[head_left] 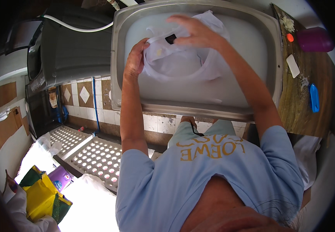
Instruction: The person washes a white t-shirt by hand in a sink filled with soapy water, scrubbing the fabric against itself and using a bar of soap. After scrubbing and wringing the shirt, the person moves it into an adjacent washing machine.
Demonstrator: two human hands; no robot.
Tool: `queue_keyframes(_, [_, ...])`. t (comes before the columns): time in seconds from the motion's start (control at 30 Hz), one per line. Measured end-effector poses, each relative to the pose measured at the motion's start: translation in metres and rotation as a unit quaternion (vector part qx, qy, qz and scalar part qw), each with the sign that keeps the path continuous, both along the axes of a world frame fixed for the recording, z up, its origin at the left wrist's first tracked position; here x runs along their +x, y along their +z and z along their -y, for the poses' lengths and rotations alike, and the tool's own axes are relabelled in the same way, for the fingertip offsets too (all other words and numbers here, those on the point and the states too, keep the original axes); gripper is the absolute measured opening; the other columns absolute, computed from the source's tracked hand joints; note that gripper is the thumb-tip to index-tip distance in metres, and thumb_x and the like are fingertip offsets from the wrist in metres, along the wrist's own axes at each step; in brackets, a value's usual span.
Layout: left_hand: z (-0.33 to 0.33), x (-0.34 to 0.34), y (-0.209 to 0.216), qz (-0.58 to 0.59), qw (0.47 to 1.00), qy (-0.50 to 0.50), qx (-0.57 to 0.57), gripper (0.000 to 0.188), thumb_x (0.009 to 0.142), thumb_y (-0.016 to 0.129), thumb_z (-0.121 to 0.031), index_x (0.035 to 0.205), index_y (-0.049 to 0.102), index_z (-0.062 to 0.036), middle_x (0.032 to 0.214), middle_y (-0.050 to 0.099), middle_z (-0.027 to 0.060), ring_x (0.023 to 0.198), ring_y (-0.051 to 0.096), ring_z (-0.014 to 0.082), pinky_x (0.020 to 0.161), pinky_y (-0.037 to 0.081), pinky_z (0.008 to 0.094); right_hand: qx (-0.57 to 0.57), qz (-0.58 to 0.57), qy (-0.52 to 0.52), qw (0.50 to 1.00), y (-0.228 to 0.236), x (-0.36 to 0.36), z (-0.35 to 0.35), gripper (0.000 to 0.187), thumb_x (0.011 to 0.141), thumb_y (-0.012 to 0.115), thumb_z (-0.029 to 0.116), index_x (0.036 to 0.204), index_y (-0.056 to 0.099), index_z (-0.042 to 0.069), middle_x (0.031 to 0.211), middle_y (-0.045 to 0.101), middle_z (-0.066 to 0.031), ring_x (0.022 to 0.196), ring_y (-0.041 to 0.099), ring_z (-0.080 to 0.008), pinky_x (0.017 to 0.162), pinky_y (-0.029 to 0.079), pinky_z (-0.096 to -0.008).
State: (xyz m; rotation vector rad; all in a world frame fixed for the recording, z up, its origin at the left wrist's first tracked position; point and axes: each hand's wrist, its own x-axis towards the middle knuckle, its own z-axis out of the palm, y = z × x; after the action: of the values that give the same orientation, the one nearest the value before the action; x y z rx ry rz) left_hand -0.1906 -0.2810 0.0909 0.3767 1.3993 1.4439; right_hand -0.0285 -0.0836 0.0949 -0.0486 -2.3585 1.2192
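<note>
A wet white shirt [213, 63] lies in cloudy water inside a metal sink [198, 110]. Its round neck opening faces up, and a small dark label [170, 39] shows at the neckband. My left hand [136, 58] is closed on the left edge of the neckband, its thumb uppermost. Above the shirt's far part hovers my right hand [198, 33], slightly blurred by motion. The fingers of that hand are apart, with the thumb close to the dark label, and nothing shows between them. A faint yellowish spot marks the cloth beside my left hand.
On the wooden counter [306, 112] at right are a purple container [315, 39], an orange cap [290, 37], a white flat piece [292, 66] and a blue object [313, 98]. A dark grey appliance [74, 50] with a white hose [74, 28] stands left. Perforated panels [98, 158] and a yellow-green bag [42, 197] lie lower left.
</note>
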Motion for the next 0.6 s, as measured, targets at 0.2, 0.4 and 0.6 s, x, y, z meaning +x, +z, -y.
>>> queue_keyframes(0.2, [-0.018,-0.024,0.015,-0.009,0.996,-0.066,0.061,0.026,0.085,0.058,-0.012,0.108,0.06,0.0004,0.093,0.065,0.0062,0.082,0.062,0.0133,0.076,0.048,0.0244,-0.241,0.223,0.142,0.934,-0.009,-0.035,0.001,0.025,0.082,0.062,0.024,0.099,0.058,0.007,0.086,0.059,0.0021,0.074,0.049,-0.0101,0.067,0.041,-0.0248])
queue_keyframes(0.4, [-0.028,-0.042,0.01,-0.093,0.967,-0.235,0.039,0.017,0.089,0.063,-0.018,0.099,0.063,-0.0038,0.086,0.065,-0.0007,0.076,0.059,0.0061,0.072,0.047,0.0217,-0.596,0.065,0.115,0.792,-0.003,-0.012,0.002,0.016,0.089,0.061,0.024,0.094,0.058,0.009,0.082,0.058,0.0041,0.078,0.055,-0.0067,0.07,0.047,-0.0252])
queue_keyframes(0.6, [-0.055,-0.011,0.016,0.029,0.983,-0.136,0.123,0.014,0.092,0.06,-0.019,0.086,0.062,-0.0064,0.079,0.062,-0.0038,0.071,0.056,0.0038,0.067,0.045,0.0204,-0.731,-0.038,-0.094,0.674,0.011,0.017,0.044,0.025,0.089,0.063,0.033,0.094,0.059,0.008,0.082,0.057,0.0006,0.075,0.057,-0.0118,0.072,0.05,-0.0273])
